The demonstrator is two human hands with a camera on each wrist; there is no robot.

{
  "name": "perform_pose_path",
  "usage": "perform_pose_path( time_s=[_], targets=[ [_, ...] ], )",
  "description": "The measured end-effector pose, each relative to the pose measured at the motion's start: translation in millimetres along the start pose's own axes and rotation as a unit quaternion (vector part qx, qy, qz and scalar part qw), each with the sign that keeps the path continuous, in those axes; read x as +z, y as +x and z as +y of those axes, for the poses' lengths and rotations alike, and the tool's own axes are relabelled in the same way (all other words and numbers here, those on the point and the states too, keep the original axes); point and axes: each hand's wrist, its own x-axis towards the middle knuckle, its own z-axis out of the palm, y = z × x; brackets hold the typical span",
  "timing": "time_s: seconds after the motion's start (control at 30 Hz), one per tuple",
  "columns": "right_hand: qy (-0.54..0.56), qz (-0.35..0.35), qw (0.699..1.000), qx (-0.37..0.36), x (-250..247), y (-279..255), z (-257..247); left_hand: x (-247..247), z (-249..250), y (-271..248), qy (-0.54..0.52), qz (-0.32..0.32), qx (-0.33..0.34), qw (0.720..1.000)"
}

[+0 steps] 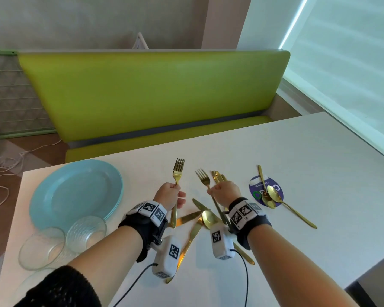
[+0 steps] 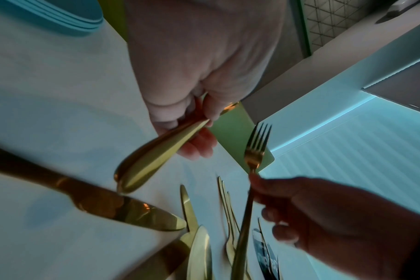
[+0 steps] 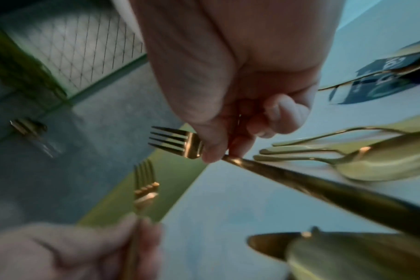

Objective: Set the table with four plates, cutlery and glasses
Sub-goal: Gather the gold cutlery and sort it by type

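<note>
My left hand (image 1: 170, 194) grips a gold fork (image 1: 178, 168) by its handle, tines pointing away, lifted above the white table (image 1: 297, 156). In the left wrist view that fork's handle (image 2: 151, 157) runs through the curled fingers. My right hand (image 1: 225, 191) pinches a second gold fork (image 1: 203, 177), also raised; in the right wrist view its tines (image 3: 173, 141) stick out left of the fingers. Loose gold knives (image 1: 186, 218) and a spoon (image 1: 208, 219) lie on the table under my wrists. A stack of light blue plates (image 1: 75, 191) sits at the left, with glasses (image 1: 87, 232) lying in front of it.
Two more gold spoons (image 1: 275, 196) rest on a round blue sticker (image 1: 256, 191) to the right. More cutlery handles (image 1: 217, 176) lie beyond my right hand. A green bench (image 1: 153, 91) runs behind the table. A white cable (image 1: 9, 165) lies on the floor at left.
</note>
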Motion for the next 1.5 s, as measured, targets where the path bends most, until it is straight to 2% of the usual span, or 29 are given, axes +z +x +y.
perform_pose_path(
  time_s=[0.1,0.2,0.27,0.33,0.47,0.63,0.77,0.83,0.93,1.17,1.5],
  targets=[
    [0.175,-0.031,0.984,-0.015,-11,-10,-18,8,4,-3,-0.02,-0.028,0.001,0.999],
    [0.353,-0.08,0.931,0.053,-4,-10,-25,15,7,-9,-0.03,-0.062,-0.001,0.998],
    [0.387,-0.105,0.913,0.08,5,-8,-25,18,7,-13,-0.045,-0.088,-0.007,0.995],
    [0.387,-0.115,0.911,0.085,11,-9,-26,21,7,-16,-0.051,-0.102,-0.007,0.993],
    [0.394,-0.083,0.913,0.07,11,-17,-22,26,5,-19,-0.048,-0.105,-0.015,0.993],
    [0.352,-0.058,0.934,0.036,11,-19,-15,33,5,-23,-0.027,-0.119,-0.023,0.992],
    [0.257,0.008,0.966,0.037,-2,4,3,36,7,-12,-0.013,-0.067,-0.019,0.997],
    [0.18,0.061,0.98,0.059,-17,15,19,34,11,-7,-0.005,-0.049,-0.011,0.999],
    [0.03,0.093,0.99,0.106,-34,25,49,31,17,0,-0.002,-0.033,-0.003,0.999],
    [-0.081,0.037,0.988,0.129,-19,41,77,30,20,13,0.002,-0.014,-0.001,1.0],
    [-0.112,0.059,0.983,0.132,-8,54,73,32,19,21,0.063,-0.028,-0.007,0.998]
  ],
)
